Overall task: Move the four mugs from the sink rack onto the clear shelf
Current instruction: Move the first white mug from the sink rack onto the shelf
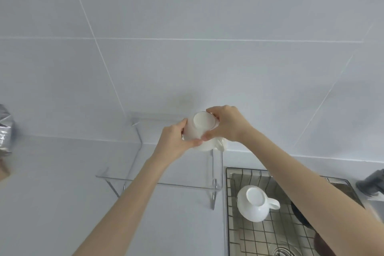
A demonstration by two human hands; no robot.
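Both hands hold one white mug [200,125] upside down, base toward the camera, above the far right part of the clear shelf [158,181]. The left hand [176,141] is closed on the mug's left side, thumb along the lower wall; the right hand [226,123] is closed on its right side, fingertips over the base rim and thumb beneath. Directly below the held mug, a second white mug [214,145] sits on the shelf, its handle pointing right; whether the two mugs touch cannot be told. The shelf is a transparent stand with thin metal legs, placed on the white counter [52,193] against the tiled wall [187,27]. Just right of the shelf, the wire sink rack [259,235] spans the sink. On the rack, near the shelf's right legs, a third white mug [254,203] rests inverted and tilted, handle pointing right. The right forearm crosses over the rack's right part and hides what lies there. Well left of the shelf, a silver foil bag [5,129] stands at the frame edge.
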